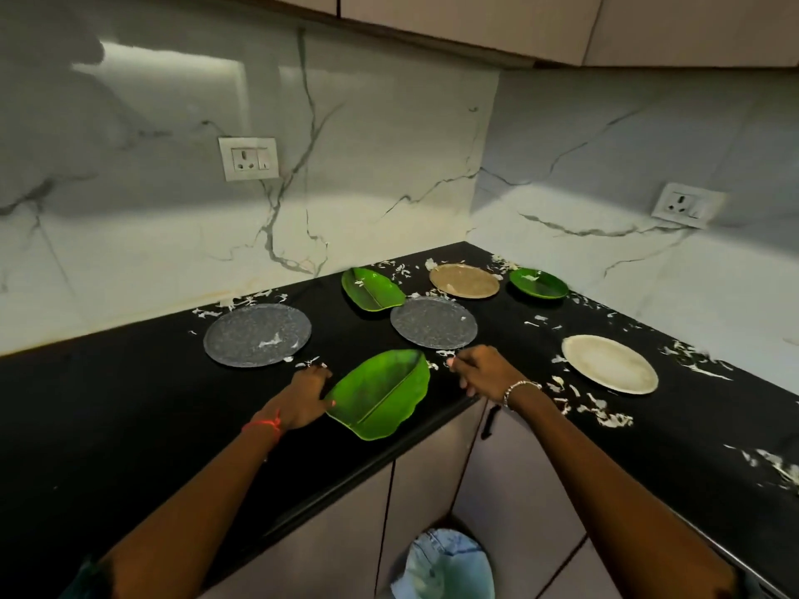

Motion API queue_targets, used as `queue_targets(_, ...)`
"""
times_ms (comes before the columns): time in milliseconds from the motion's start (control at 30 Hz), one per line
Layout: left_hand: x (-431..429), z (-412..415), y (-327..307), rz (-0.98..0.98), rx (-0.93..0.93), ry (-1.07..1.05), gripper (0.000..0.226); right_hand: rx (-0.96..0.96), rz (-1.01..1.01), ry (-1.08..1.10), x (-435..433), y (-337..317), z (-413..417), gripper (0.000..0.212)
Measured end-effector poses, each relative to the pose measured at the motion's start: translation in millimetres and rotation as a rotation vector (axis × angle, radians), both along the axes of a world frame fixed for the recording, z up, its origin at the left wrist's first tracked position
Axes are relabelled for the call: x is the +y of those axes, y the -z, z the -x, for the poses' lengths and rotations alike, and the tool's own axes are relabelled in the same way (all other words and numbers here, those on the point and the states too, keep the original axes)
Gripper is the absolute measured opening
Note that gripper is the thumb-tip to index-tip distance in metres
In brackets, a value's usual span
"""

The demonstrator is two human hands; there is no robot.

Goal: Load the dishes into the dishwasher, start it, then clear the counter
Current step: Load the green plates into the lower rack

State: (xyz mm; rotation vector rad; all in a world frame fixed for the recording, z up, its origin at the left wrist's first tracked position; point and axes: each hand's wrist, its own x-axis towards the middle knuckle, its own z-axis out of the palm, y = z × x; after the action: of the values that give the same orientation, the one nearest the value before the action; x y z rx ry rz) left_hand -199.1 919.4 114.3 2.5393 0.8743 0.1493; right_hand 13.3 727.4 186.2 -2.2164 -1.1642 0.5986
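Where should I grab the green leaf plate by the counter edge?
Pinch the near leaf plate by its upturned left rim, coming from the left, thumb on top. It lies shallow and wide, so only the rim gives a hold; the left hand holds it there.

Leaf plate [380, 393] at counter [129, 404] edge, other plates [433, 322] behind it.

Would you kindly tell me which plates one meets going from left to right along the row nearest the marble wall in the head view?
Left grey speckled round plate → far green leaf-shaped plate → tan round plate → small dark green round plate.
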Motion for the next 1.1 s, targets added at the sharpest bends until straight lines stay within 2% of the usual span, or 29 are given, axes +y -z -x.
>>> queue_targets(233,54,-47,26,0.137,0.040,-0.040,0.059,0.092,0.044,0.015,104,36,-61,0.035)
queue_targets(367,83,-82,46,0.288,0.108,-0.026,0.064,0.164,0.120,0.057,173,51,-99,0.026)
queue_targets(433,95,-100,52,0.303,0.150,0.003,0.059,0.131,0.107,0.061,208,56,-120,0.027)
queue_targets(533,114,-123,60,0.289,0.157,0.015,0.030,0.081,0.064,0.061,252,59,-145,0.027)
queue_targets(600,126,-135,64,0.292,0.127,-0.003,0.020,0.043,0.063,0.032,276,59,-157,0.030)
queue_targets(767,152,-155,61,0.168,0.099,-0.180,0.024,-0.050,0.077,0.046,325,65,-180,0.038)
queue_targets(933,181,-159,71,0.303,0.054,-0.158,0.021,-0.150,0.247,0.015,363,80,-194,0.052)
queue_targets(1100,187,-159,80,0.362,0.028,-0.158,0.012,-0.152,0.414,0.054,389,97,-199,0.071)
